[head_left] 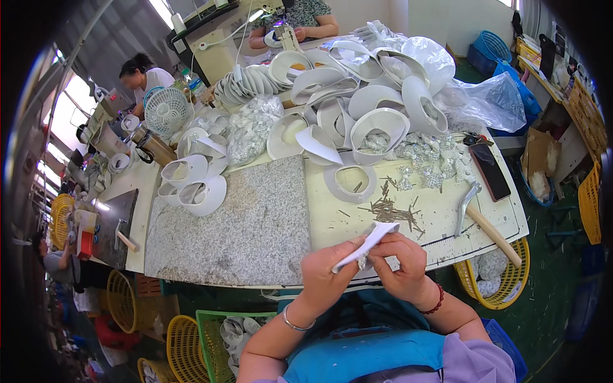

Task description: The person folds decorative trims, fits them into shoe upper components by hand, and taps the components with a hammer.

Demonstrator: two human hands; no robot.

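A white curved piece (365, 247) that looks like a shoe upper is held edge-up in front of me, just over the table's near edge. My left hand (329, 268) grips its left side, fingers closed round it. At its right side, my right hand (401, 258) has its fingers bent and pinched against the piece. Something small and glittery (362, 261) shows under the piece between my hands; the fingers partly hide it. Beyond my hands lies a scatter of thin brown slivers (386, 210), with a single white upper (350, 185) flat behind them.
White uppers (380, 131) are heaped at the back, beside bags of glittery ornaments (255, 131). A hammer (488, 226) and a phone (490, 171) lie right. A stone slab (230, 223) covers the left. Yellow baskets (520, 271) stand below. Two co-workers (153, 78) sit beyond.
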